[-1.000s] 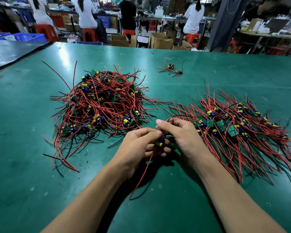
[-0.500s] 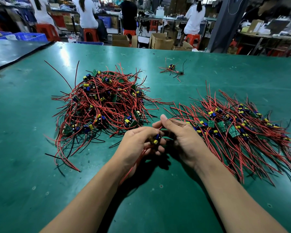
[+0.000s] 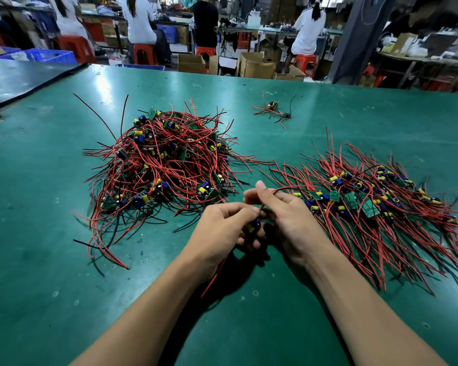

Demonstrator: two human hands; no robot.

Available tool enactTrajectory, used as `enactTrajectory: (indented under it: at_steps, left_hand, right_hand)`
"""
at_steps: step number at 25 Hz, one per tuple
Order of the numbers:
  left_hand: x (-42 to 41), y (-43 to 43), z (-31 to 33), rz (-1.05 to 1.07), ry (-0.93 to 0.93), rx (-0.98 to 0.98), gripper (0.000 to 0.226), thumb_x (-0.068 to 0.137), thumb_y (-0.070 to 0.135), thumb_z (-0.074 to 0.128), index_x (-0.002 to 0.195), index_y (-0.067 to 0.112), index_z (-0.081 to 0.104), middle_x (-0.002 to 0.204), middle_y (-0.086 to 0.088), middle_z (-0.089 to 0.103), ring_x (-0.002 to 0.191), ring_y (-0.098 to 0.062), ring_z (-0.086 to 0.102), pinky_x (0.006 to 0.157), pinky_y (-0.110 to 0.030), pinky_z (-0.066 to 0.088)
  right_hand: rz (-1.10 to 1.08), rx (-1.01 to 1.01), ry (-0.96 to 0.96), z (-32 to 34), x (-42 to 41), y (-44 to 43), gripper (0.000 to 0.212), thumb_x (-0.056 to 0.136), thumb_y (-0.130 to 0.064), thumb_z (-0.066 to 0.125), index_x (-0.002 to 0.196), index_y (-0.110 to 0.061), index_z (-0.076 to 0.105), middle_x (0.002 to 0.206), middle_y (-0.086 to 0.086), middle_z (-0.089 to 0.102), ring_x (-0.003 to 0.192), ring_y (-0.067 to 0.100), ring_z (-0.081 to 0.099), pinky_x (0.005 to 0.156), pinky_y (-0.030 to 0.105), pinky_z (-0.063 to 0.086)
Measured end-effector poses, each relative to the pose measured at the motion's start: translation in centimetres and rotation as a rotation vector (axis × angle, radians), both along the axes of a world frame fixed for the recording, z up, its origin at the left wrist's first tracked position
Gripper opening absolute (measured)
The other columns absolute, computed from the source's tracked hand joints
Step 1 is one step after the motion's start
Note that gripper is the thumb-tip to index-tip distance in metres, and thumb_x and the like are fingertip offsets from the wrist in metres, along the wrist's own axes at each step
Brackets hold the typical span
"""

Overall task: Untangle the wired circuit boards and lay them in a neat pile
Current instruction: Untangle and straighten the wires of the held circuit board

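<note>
A tangled heap of small green circuit boards with red and black wires (image 3: pixel 164 165) lies on the left of the green table (image 3: pixel 37 233). On the right lies the combed-out pile of wired boards (image 3: pixel 376 204), its wires running roughly parallel. My left hand (image 3: pixel 220 231) grips one wired circuit board (image 3: pixel 250 227), its blue and yellow parts showing between the fingers. My right hand (image 3: pixel 286 217) pinches that board's red wire, which arcs up over the fingers. Another red wire trails down under my left wrist.
A small stray cluster of wired boards (image 3: pixel 274 110) lies farther back, near the table's middle. A dark mat (image 3: pixel 16 80) covers the far left corner. Beyond the far edge are seated people, red stools, cardboard boxes and blue crates.
Both hands have stayed together between the piles. My right fingers have shifted along the red wire, which now arcs over them, and the board sits deeper in my left hand.
</note>
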State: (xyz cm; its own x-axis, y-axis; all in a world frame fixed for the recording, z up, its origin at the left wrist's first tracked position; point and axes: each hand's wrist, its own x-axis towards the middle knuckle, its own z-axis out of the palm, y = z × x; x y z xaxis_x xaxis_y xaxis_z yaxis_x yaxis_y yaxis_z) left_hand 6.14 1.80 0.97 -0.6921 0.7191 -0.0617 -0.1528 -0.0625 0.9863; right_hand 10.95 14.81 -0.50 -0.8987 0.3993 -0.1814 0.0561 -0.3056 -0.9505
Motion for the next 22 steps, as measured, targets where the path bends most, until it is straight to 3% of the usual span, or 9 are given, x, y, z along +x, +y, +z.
enactTrajectory:
  at_steps: [3, 5, 13, 16, 20, 22]
  left_hand:
    - [-0.5, 0.1, -0.7, 0.034, -0.001, 0.009, 0.028, 0.085, 0.027, 0.062, 0.06, 0.028, 0.074, 0.059, 0.003, 0.065, 0.048, -0.008, 0.059, 0.049, -0.018, 0.049]
    - [-0.8, 0.1, -1.2, 0.052, -0.012, 0.008, 0.037, 0.095, 0.017, 0.058, 0.061, 0.021, 0.072, 0.059, 0.0, 0.065, 0.048, -0.009, 0.06, 0.047, -0.019, 0.049]
    - [-0.9, 0.3, -1.2, 0.11, -0.103, 0.013, 0.025, 0.094, 0.012, 0.057, 0.071, 0.01, 0.066, 0.062, -0.01, 0.064, 0.046, -0.017, 0.056, 0.046, -0.022, 0.048]
    - [-0.7, 0.4, -1.1, 0.103, -0.092, 0.009, 0.023, 0.094, 0.012, 0.058, 0.072, 0.008, 0.066, 0.062, -0.01, 0.064, 0.046, -0.017, 0.057, 0.047, -0.022, 0.047]
    - [-0.5, 0.4, -1.3, 0.069, -0.05, -0.016, 0.023, 0.093, 0.009, 0.058, 0.072, 0.006, 0.065, 0.061, -0.011, 0.064, 0.047, -0.018, 0.057, 0.045, -0.02, 0.046]
    - [-0.4, 0.5, -1.5, 0.061, -0.037, -0.03, 0.023, 0.092, 0.009, 0.06, 0.07, 0.007, 0.066, 0.06, -0.011, 0.064, 0.046, -0.019, 0.057, 0.045, -0.02, 0.046]
  right_hand:
    - [0.147, 0.0, 0.032, -0.1, 0.3, 0.3, 0.037, 0.083, -0.046, 0.072, 0.101, -0.014, 0.077, 0.081, 0.01, 0.071, 0.056, 0.025, 0.059, 0.05, 0.03, 0.052]
    - [0.172, -0.021, 0.034, -0.2, 0.5, 0.5, 0.038, 0.085, -0.044, 0.074, 0.104, -0.012, 0.076, 0.084, 0.014, 0.069, 0.066, 0.028, 0.061, 0.056, 0.032, 0.054]
    - [-0.161, 0.124, 0.077, -0.2, -0.1, 1.4, 0.034, 0.081, -0.044, 0.07, 0.075, -0.011, 0.075, 0.071, 0.007, 0.071, 0.057, 0.014, 0.065, 0.053, 0.023, 0.052]
    - [-0.287, 0.019, 0.07, 0.0, -0.5, 1.5, 0.035, 0.078, -0.046, 0.071, 0.068, -0.012, 0.071, 0.062, 0.003, 0.067, 0.047, 0.011, 0.059, 0.046, 0.021, 0.049]
    - [-0.314, -0.151, -0.001, 0.2, -0.7, 1.8, 0.052, 0.095, -0.048, 0.059, 0.055, -0.016, 0.063, 0.05, -0.001, 0.056, 0.038, 0.008, 0.047, 0.038, 0.02, 0.043]
    - [-0.295, -0.163, -0.055, 0.1, -0.6, 2.0, 0.051, 0.095, -0.049, 0.06, 0.058, -0.014, 0.057, 0.046, -0.002, 0.048, 0.035, 0.008, 0.041, 0.035, 0.018, 0.037]
